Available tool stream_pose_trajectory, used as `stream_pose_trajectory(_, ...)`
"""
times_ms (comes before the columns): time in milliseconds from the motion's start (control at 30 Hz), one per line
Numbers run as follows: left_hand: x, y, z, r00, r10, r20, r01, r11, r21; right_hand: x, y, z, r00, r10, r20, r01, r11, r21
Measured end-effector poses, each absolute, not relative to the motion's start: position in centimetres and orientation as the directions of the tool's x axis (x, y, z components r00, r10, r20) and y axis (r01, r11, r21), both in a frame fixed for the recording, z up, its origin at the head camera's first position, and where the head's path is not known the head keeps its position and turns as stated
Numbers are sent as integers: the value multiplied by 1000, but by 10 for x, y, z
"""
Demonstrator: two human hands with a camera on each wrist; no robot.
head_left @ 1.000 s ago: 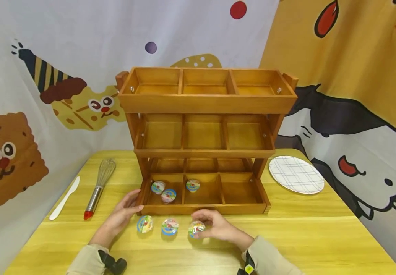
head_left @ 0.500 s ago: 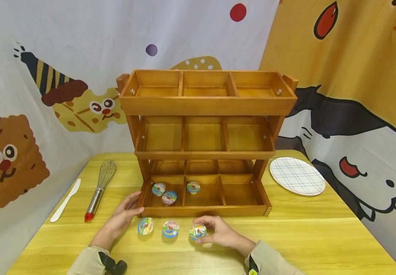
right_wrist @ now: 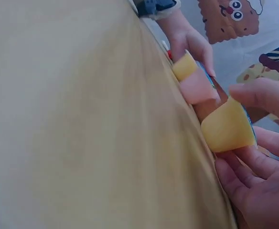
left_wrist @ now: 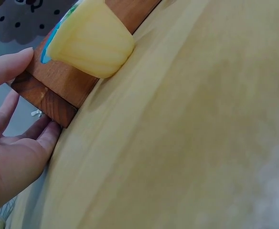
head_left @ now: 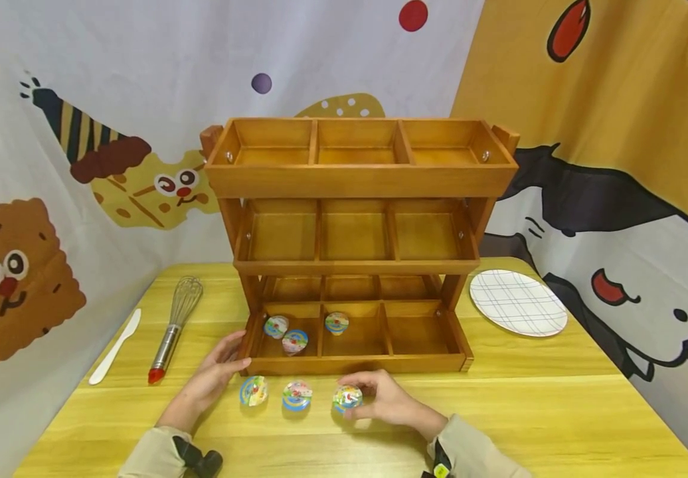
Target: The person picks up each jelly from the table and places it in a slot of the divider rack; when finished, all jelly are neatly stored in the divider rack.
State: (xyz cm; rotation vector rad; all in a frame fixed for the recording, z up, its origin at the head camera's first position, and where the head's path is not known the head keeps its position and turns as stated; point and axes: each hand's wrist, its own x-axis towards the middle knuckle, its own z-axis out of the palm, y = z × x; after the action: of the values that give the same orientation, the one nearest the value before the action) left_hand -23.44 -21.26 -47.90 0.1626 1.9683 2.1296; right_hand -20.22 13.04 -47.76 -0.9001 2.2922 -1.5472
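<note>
In the head view my right hand [head_left: 387,399] holds a jelly cup [head_left: 347,397] with a printed lid, thumb at the near side and fingers at the far side. The right wrist view shows this cup's yellow body [right_wrist: 229,126] between thumb and fingers, close over the table. A pink jelly cup [head_left: 297,396] and another yellow one [head_left: 254,392] stand to its left in a row. My left hand [head_left: 215,373] grips the front left corner of a three-tier wooden rack [head_left: 356,365], thumb on the front; the left wrist view shows that corner [left_wrist: 48,100] close up.
Three more jelly cups lie in the rack's bottom tier, two in the left compartment [head_left: 269,345] and one in the middle [head_left: 356,344]. A whisk [head_left: 174,325] and a white plastic knife [head_left: 115,346] lie at left. A checked plate [head_left: 518,303] lies at right.
My right hand has shifted slightly to the right along with the jelly cup. The left hand stays at the rack's corner, and the other cups have not moved.
</note>
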Motion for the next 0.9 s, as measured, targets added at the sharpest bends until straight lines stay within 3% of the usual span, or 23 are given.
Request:
stream_pose_trajectory(233,-233,-212,-479,-964,246,-100,-121,-73,990,-220,142,-447,-765,-617,184,-367,183,-912)
stream_pose_trajectory(333,-234,-213,-480,-963,251,-96,-120,-84,989,-234,145,-431,-785,-585,203,-376,190,-907)
stream_pose_trajectory(533,-236,-214,-479,-965,244,-93,-114,-76,991,-272,148,-419,-863,-497,92,-302,361,-883)
stream_pose_trajectory(700,-235,-213,-480,-965,244,-95,-115,-67,991,-291,144,-427,-837,-547,-29,-291,489,-823)
stream_pose_trajectory(900,-236,-214,-480,-964,247,-96,-117,-71,991,-298,134,-429,-816,-576,-50,-387,608,-693)
